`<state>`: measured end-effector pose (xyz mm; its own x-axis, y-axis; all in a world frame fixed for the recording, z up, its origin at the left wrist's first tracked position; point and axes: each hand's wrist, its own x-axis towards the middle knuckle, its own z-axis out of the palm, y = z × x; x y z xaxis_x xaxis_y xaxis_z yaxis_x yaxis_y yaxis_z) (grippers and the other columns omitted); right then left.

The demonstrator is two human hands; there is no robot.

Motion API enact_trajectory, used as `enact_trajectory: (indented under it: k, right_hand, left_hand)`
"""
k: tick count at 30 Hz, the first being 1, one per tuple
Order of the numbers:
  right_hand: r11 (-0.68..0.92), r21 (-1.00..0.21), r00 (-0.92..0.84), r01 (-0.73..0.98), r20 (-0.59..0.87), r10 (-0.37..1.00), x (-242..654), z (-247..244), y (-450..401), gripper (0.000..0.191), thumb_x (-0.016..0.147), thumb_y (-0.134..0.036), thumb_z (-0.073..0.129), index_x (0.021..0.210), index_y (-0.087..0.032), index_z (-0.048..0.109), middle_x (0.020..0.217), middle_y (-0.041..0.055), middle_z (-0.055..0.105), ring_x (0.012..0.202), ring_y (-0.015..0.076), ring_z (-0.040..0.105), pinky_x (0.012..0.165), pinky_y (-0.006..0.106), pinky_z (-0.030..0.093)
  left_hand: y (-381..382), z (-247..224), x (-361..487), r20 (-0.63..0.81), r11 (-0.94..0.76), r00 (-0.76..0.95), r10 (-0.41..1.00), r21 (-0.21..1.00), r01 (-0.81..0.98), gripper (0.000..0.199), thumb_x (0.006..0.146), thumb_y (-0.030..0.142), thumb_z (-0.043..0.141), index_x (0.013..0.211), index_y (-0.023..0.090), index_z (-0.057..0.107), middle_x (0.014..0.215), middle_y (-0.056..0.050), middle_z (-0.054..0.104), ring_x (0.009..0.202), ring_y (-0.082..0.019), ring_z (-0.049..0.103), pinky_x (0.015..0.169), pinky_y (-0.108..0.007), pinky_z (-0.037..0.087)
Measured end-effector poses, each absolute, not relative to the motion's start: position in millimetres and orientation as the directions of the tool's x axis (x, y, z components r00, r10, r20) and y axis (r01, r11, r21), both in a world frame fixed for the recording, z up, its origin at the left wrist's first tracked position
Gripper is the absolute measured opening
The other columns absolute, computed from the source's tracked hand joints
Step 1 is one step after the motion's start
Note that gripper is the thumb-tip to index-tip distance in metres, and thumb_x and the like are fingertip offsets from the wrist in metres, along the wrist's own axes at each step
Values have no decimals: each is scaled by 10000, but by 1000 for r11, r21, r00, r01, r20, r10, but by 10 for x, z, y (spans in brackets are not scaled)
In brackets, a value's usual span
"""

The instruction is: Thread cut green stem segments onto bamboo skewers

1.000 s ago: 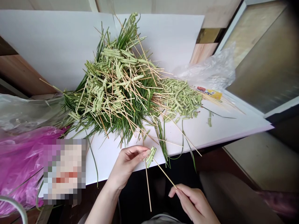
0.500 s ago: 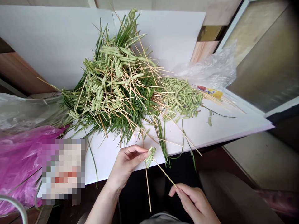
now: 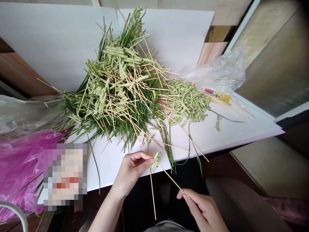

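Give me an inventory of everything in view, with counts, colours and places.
Tangled heap: one, green stalks and tan sticks, table centre
Cut pieces: many, pale green, beside heap
Clear plastic: two areas, colourless, both sides
Wrapper: one, mostly yellow, right
Plastic bag: one, magenta, left
Pixelated item: one, unclear, front left
Table: one, white, beneath heap
Left hand: one, pinching green pieces
Right hand: one, holding tan stick
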<state>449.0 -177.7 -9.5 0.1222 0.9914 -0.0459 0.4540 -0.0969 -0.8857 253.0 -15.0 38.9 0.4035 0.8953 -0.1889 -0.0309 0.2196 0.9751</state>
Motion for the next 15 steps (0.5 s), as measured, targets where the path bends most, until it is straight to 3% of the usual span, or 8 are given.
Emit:
enact_trajectory:
  k: [3, 9, 15]
  right_hand:
    - [-83, -900, 114, 428, -37, 993, 4496, -102, -1769, 452, 1048, -481, 391, 882, -203, 706, 612, -5, 528, 483, 124, 398, 479, 222, 365]
    - [-124, -944, 78, 304, -105, 991, 4471, -140, -1737, 434, 1052, -494, 386, 897, -212, 677, 572, -66, 276, 481, 111, 256, 469, 247, 220]
    - [-266, -927, 157, 264, -231, 960, 4717, -219, -1742, 551, 992, -652, 404, 997, -194, 710, 550, -67, 276, 475, 121, 303, 461, 244, 242]
  left_hand:
    - [-170, 390, 2534, -161, 181, 418, 894, 984, -8, 187, 763, 351, 836, 776, 175, 772, 750, -9, 698, 721, -126, 584, 684, -222, 453]
    - [-179, 434, 2544, -70, 67, 449, 891, 997, 24, 273, 920, 427, 673, 1083, 219, 744, 1068, -39, 717, 923, -160, 600, 804, -241, 451]
    - [-90, 492, 2383, -9, -2, 345, 939, 999, 33, 298, 970, 468, 578, 995, 208, 720, 979, -27, 695, 817, -147, 556, 740, -247, 420]
